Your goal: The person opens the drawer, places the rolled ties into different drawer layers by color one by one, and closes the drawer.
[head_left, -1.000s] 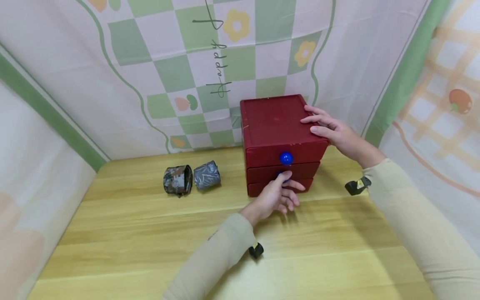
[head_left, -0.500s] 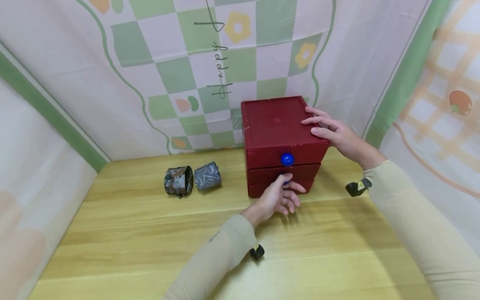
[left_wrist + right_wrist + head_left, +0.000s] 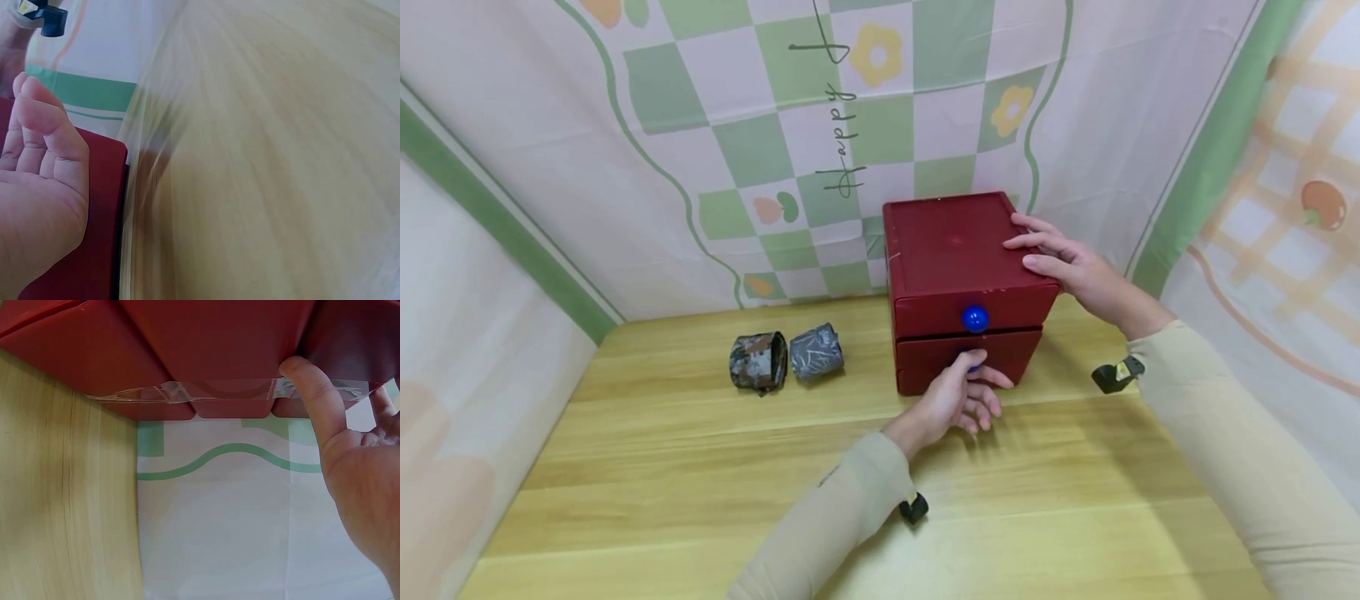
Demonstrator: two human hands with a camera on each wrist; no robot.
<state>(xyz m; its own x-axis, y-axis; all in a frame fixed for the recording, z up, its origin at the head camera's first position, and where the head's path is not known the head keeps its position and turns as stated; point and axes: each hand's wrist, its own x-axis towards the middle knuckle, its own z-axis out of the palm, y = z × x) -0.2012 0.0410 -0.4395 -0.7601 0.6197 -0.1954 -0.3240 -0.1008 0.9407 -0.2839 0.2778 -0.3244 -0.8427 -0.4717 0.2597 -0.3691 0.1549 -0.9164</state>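
In the head view, a dark red drawer cabinet [image 3: 951,246] stands at the back of the wooden table. My left hand [image 3: 943,404] is at its lower front, thumb and index finger pinching a blue knob [image 3: 974,367] that they mostly hide. Higher up, another blue knob [image 3: 975,318] sits on the top drawer. A dark slit shows between the top drawer and the drawer front [image 3: 932,358] below it. My right hand [image 3: 1075,262] rests on the cabinet's right top edge, fingers spread; in the right wrist view a fingertip [image 3: 292,365] touches the cabinet's taped side [image 3: 219,350].
Left of the cabinet lie a camouflage-patterned hollow roll [image 3: 758,362] and a grey roll in shiny wrap [image 3: 817,352]. A checked curtain [image 3: 820,167] hangs right behind the cabinet. The wooden table [image 3: 700,467] stretches forward from it.
The line between the two lower drawers no longer shows; one front now spans that height beneath the slit. Both hands keep nearly the same places, and the view shifts slightly.
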